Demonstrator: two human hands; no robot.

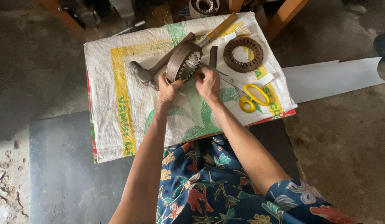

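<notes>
The left hand (168, 89) is closed around the lower edge of a round metal ring (183, 61), which stands on its edge, a little above the centre of the frame. The right hand (208, 83) is just beside it, with its fingers pinched at the open side of the ring, where white strips sit in the slots. The ring is dark brown and looks rusty; it is thick, with many small teeth around its inner side. It is tilted, so its open face points to the right.

Behind the ring lies a hammer (147, 73), its metal head to the left and its wooden handle going up to the right. To the right of the hands lie scissors (246, 92) with yellow handles. Above them, in the upper right, a second ring (243, 54) of the same kind lies flat. Between the two rings is a small dark bar (213, 57). All of it rests on a white woven sack (118, 112) with yellow and green print, spread over a low table. A white sheet (333, 79) lies on the floor at the right.
</notes>
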